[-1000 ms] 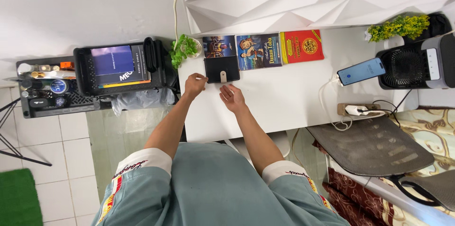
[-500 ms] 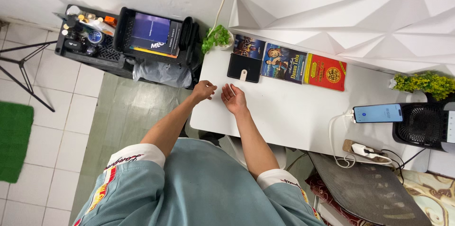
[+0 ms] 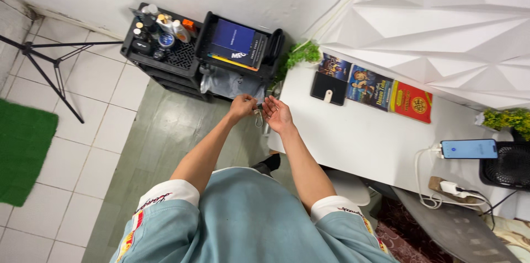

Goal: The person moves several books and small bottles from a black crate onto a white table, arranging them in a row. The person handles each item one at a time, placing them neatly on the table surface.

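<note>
So from the head cam I've got both hands meeting just left of center in the upper half of the frame, right off the left edge of the white desk [image 3: 353, 141]. The left hand [image 3: 242, 107] is curled with its fingertips pinched on a small metal thing [image 3: 258, 115], looks like a ring or clip, too small to tell which. It hangs right between the two hands. The right hand [image 3: 277, 114] is spread loose, palm up, just beside it; can't tell if it touches. A black wallet [image 3: 324, 87] lies on the desk, up and right of the hands.
</note>
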